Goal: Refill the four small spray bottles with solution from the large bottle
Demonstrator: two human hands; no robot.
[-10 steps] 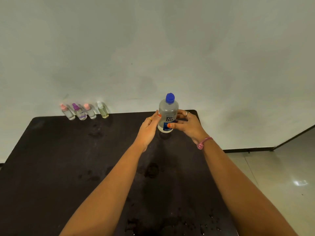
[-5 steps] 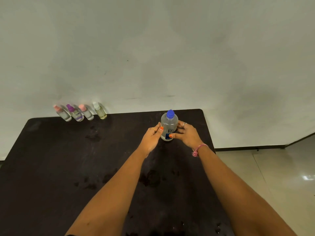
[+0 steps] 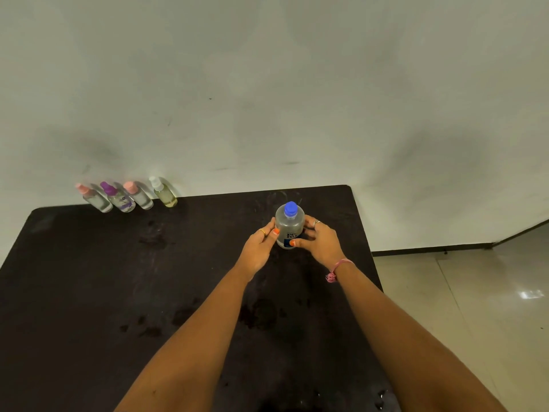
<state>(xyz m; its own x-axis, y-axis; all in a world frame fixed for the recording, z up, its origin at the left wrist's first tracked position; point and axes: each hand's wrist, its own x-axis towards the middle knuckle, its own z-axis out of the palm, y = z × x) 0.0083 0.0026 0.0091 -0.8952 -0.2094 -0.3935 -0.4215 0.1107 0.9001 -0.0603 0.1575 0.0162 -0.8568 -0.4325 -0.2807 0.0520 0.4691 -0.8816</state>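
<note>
Head view: large bottle [image 3: 289, 226] upright between both hands' grip.

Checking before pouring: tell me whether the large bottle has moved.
Yes. The large bottle came down: its cap earlier topped the far edge of the table, now sits below it.

Four small spray bottles [image 3: 127, 196] stand in a row along the table's [image 3: 74, 292] far edge near its left corner; one large bottle [image 3: 289, 226] stands toward the far right corner
</note>
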